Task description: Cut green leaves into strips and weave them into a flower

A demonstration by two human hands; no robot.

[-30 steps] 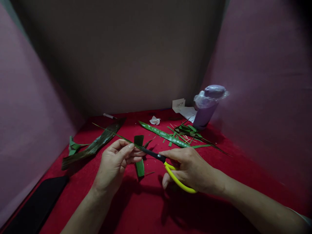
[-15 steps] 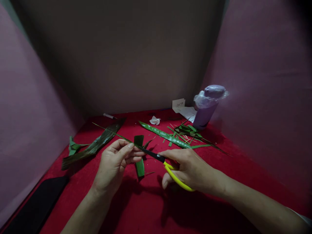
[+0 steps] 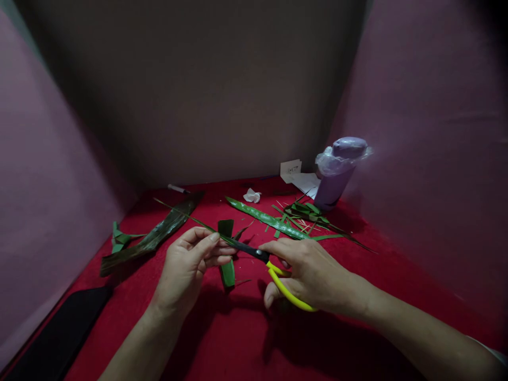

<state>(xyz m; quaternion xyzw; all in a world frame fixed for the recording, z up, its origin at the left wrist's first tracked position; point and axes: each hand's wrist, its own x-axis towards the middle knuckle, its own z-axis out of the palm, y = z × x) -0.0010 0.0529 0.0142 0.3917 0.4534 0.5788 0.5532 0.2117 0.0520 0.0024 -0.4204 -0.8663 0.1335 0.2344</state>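
My left hand [image 3: 186, 267] pinches a green leaf strip [image 3: 227, 254] over the red table, fingers closed on it. A thin leaf rib [image 3: 178, 212] runs from that pinch back to the far left. My right hand [image 3: 307, 272] grips yellow-handled scissors [image 3: 273, 270], fingers through the loops. The black blades point left and meet the strip right beside my left fingertips.
A long dark leaf [image 3: 153, 235] lies at left, another long green leaf [image 3: 265, 218] behind the hands. Cut leaf scraps [image 3: 307, 214] pile beside a purple plastic-wrapped bottle [image 3: 337, 174]. White papers [image 3: 297, 174], a crumpled tissue [image 3: 252, 196], a pen [image 3: 178, 189], a black slab [image 3: 59, 333] at front left.
The scissor handles have drawn slightly closer and my right hand has edged a little up and left. The left hand keeps its hold on the strip.
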